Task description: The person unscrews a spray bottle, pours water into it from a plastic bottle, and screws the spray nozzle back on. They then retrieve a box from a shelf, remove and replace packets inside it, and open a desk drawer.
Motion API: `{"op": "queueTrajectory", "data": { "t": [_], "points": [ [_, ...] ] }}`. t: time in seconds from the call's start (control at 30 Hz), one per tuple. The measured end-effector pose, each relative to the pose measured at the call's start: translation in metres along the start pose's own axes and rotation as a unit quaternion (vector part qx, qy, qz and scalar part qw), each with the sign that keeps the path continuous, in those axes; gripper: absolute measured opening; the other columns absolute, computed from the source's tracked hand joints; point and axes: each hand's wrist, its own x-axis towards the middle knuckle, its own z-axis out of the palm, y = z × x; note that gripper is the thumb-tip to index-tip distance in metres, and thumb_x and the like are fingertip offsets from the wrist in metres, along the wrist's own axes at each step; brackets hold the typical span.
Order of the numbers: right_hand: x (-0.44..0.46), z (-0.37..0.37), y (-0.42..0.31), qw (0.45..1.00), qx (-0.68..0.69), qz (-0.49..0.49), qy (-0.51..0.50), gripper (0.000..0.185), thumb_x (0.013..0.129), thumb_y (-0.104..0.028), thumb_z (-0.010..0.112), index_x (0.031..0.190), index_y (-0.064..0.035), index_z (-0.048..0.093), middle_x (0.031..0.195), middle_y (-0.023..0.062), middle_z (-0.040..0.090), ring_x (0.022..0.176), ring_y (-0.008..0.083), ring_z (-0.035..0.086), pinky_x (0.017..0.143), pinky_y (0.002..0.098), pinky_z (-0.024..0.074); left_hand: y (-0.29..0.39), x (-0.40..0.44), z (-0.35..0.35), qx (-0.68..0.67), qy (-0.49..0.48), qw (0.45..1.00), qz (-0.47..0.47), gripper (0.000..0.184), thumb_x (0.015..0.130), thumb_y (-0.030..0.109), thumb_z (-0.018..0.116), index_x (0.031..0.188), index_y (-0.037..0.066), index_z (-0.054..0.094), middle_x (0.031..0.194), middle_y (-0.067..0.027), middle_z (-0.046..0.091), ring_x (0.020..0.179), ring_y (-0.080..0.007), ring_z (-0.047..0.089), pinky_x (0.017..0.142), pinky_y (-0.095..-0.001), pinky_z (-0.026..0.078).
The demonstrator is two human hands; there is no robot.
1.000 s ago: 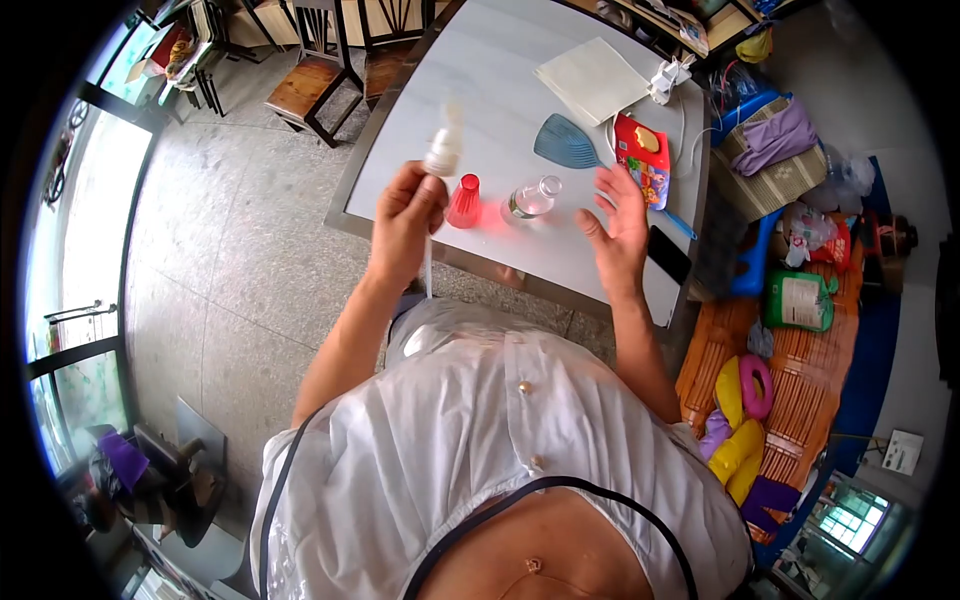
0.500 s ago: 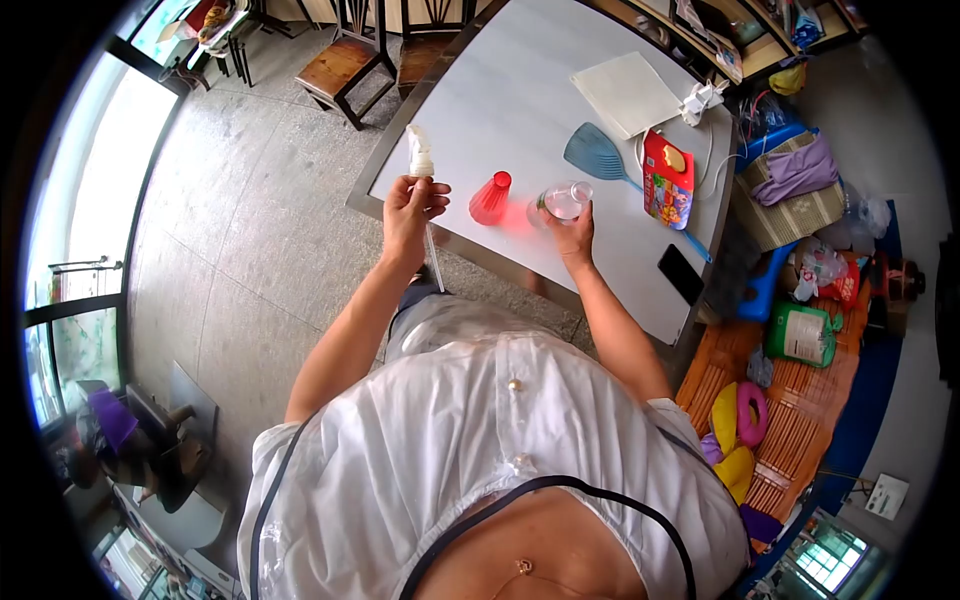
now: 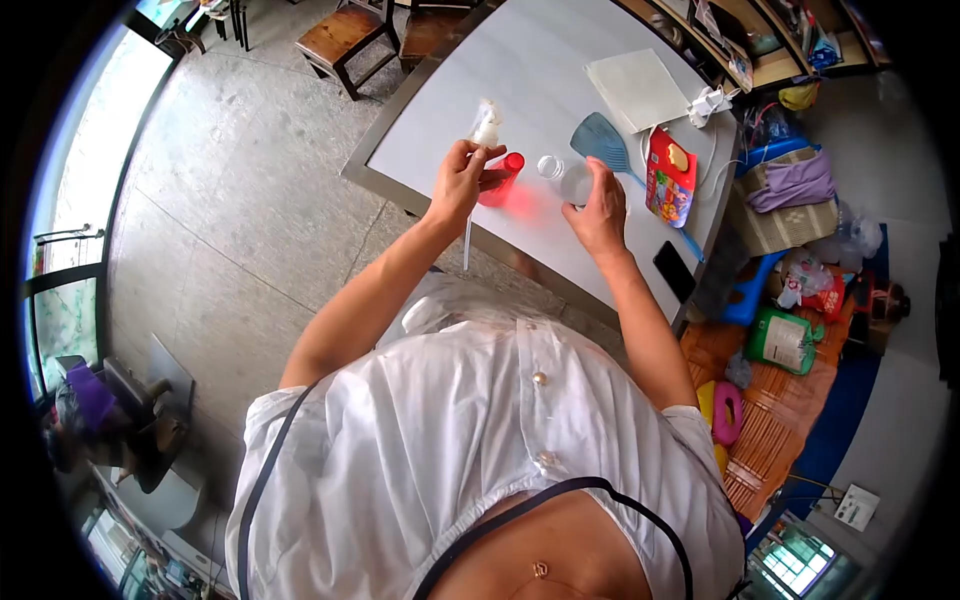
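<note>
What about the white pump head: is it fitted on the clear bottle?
No, the left hand holds the white pump head apart from the clear bottle, which the right hand holds.

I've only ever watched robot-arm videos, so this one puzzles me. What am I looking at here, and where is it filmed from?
There is no machine here, just a person's bare hands. The camera sits on that person's head, looking forward and down, so the white shirt at the bottom is the wearer's own.

The left hand holds a white pump top, its thin tube hanging below. The right hand holds a clear bottle, tilted.

On the grey table, a red bottle is partly hidden by the left hand. Further right are a blue spatula, a red printed packet over its handle, and a black phone.
</note>
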Motion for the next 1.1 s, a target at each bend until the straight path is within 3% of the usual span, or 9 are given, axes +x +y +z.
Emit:
{"op": "queueTrajectory", "data": {
  "t": [0.3, 1.1],
  "points": [
    [0.015, -0.015, -0.014, 0.993, -0.106, -0.035, -0.036, 0.070, 0.059, -0.003, 0.068, 0.122, -0.0098, 0.039, 0.112, 0.0093, 0.049, 0.107, 0.0264, 0.046, 0.094, 0.0434, 0.0299, -0.006, 0.007, 0.005, -0.001, -0.012, 1.000, -0.018, 0.020, 0.097, 0.018, 0.034, 0.105, 0.001, 0.041, 0.116, -0.0142, 0.056, 0.084, -0.0228, 0.064, 0.074, -0.0308, 0.053],
    [0.027, -0.012, -0.013, 0.984, -0.166, -0.035, -0.051, 0.068, 0.063, -0.005, 0.069, 0.124, -0.0145, 0.038, 0.112, 0.0051, 0.046, 0.110, 0.0230, 0.043, 0.098, 0.0493, 0.0251, -0.013, 0.015, 0.004, 0.001, -0.014, 1.000, -0.026, 0.021, 0.098, 0.019, 0.031, 0.104, 0.001, 0.040, 0.111, -0.0151, 0.058, 0.078, -0.0198, 0.064, 0.073, -0.0294, 0.053]
  ]
}}
